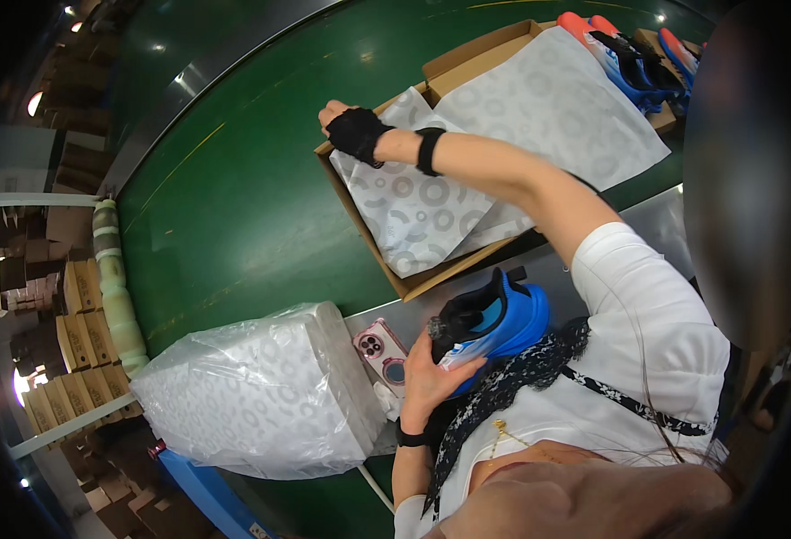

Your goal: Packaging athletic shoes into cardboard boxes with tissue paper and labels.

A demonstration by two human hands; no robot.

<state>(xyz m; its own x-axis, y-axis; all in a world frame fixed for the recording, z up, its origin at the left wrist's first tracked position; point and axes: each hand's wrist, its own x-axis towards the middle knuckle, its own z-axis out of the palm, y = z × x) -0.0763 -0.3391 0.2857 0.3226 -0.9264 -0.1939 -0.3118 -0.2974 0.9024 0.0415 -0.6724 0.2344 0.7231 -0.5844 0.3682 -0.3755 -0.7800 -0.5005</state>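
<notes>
My left hand is closed round a blue sports shoe with a black collar and white patches on its side. The shoe is close to my body, its opening facing up. My right arm reaches across a brown cardboard box lined with white patterned tissue paper. At the far left corner of the box is my right hand, in a black fingerless glove. Its fingers are curled together over the edge; what they hold, if anything, is hidden.
A plastic-wrapped stack of patterned paper stands at lower left, beside a phone in a pink case. More shoes, orange and blue, lie at upper right. Everything rests by a green conveyor belt. Stacked cartons stand beyond it.
</notes>
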